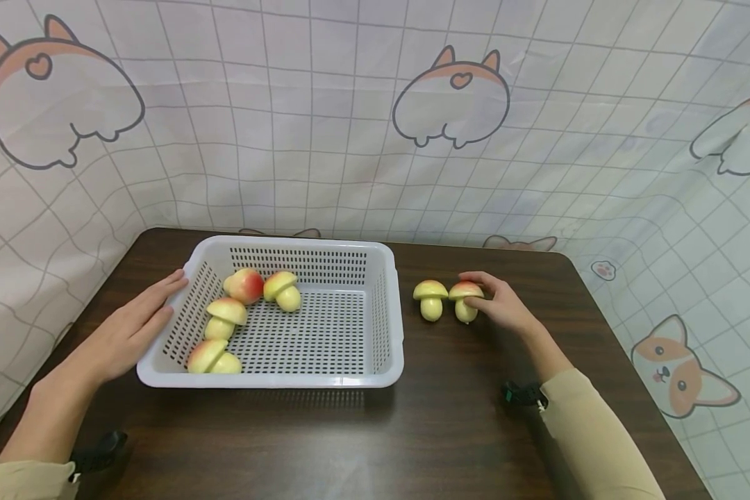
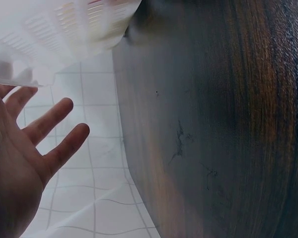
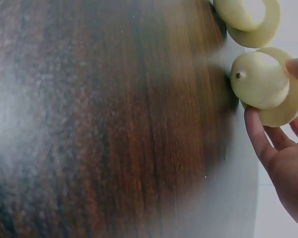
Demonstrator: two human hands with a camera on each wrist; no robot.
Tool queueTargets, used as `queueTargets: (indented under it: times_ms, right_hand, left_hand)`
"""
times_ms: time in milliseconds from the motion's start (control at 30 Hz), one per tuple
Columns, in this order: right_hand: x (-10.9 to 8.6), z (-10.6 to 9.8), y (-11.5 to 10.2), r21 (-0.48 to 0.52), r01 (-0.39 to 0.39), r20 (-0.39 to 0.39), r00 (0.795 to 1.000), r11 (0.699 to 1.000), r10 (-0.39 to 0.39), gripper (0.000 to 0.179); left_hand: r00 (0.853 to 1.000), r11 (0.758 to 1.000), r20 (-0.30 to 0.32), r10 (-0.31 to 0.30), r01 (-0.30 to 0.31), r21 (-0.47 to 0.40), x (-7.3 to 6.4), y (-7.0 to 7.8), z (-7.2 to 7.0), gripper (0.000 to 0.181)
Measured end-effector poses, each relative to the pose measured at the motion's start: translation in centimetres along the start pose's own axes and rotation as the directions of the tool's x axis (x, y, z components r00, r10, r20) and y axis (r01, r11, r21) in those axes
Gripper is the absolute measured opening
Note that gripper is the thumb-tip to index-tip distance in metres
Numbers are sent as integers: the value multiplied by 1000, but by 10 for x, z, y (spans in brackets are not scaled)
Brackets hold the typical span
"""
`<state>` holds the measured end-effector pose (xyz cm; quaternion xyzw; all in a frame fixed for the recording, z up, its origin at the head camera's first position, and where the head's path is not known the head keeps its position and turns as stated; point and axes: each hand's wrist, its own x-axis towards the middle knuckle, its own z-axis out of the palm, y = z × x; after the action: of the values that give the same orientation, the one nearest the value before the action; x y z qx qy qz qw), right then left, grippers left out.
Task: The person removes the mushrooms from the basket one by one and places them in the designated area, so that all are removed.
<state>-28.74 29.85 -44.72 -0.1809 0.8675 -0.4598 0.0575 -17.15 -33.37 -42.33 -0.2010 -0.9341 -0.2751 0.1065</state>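
My right hand (image 1: 500,303) holds a yellow toy mushroom (image 1: 466,312) by its red-topped cap, on the table right of the basket. In the right wrist view, the thumb and fingers (image 3: 260,136) lie round the cap of that mushroom (image 3: 260,82), its stem end facing the camera. A second mushroom (image 1: 430,309) stands close on its left. My left hand (image 1: 128,333) rests against the left rim of a light grey plastic basket (image 1: 384,333), its fingers straight. In the left wrist view, the fingers (image 2: 52,119) are spread below the basket's wall (image 2: 64,39).
Several similar mushrooms, one of them reddish (image 1: 247,285), lie along the left side inside the basket. The dark wooden table (image 1: 325,444) meets a white gridded cloth (image 1: 325,160) with dog drawings at the back and sides. Dark straps (image 1: 523,394) sit at both wrists.
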Motion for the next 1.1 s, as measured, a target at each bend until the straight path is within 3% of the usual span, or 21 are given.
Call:
queueTargets:
  times_ms: [167,533,767,1100]
  right_hand:
    - [-3,-3,4,8,13,-26,1000,1000,-13,53]
    - [-6,-18,-2,-27,-38,-76,996,999,36,55]
    - [0,-26,-21,-56,-50,-92,995,997,44,54]
    - [16,-26,-60,-99,8,-54,998,995,-13,50]
  left_hand:
    - [1000,1000,-2,6,-6,0,1,0,0,50]
    - [1000,1000,0,10,-10,-7,0,-1,-1,49]
    - [1000,1000,7,-3,3,1,0,0,-1,50]
    - [1000,1000,7,-1,1,-4,0,-1,0,50]
